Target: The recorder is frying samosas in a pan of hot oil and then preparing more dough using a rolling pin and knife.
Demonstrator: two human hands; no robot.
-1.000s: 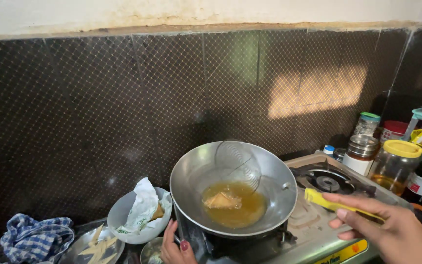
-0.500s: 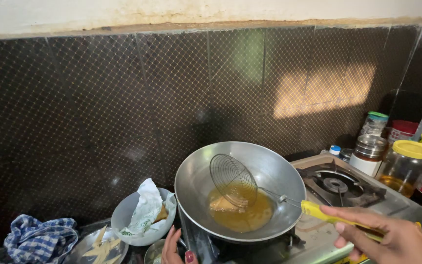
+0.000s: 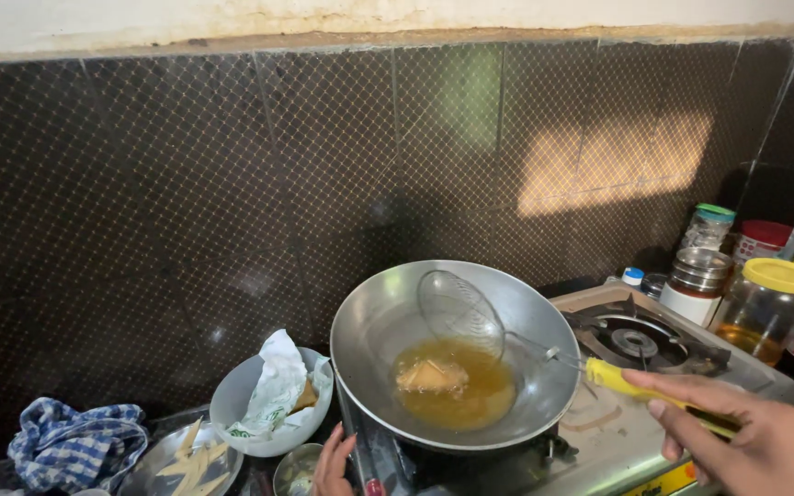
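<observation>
Holding: the right hand (image 3: 765, 445) is closed around the yellow handle (image 3: 640, 390) of one wire skimmer (image 3: 459, 312), nearest the viewer, right of the wok (image 3: 369, 340).
Left hand: the left hand (image 3: 333, 464) sits at the wok's near-left edge, fingers up by the rim; whether it grips anything I cannot tell.
Key relation: the skimmer's long axis runs from the right hand up and left to its mesh head, which leans tilted over the wok's far side, just above the oil; the right hand is the nearer one to it.
Food: one golden fried piece (image 3: 432, 377) floats in the oil at the wok's middle, just left and near of the mesh head.
Left of wok: one white bowl (image 3: 232, 413) with paper, one steel plate (image 3: 153, 464), one blue checked cloth (image 3: 71, 441).
Right of wok: one free burner (image 3: 634, 338) on the stove.
Beyond that: about five jars (image 3: 769, 303) on the counter.
</observation>
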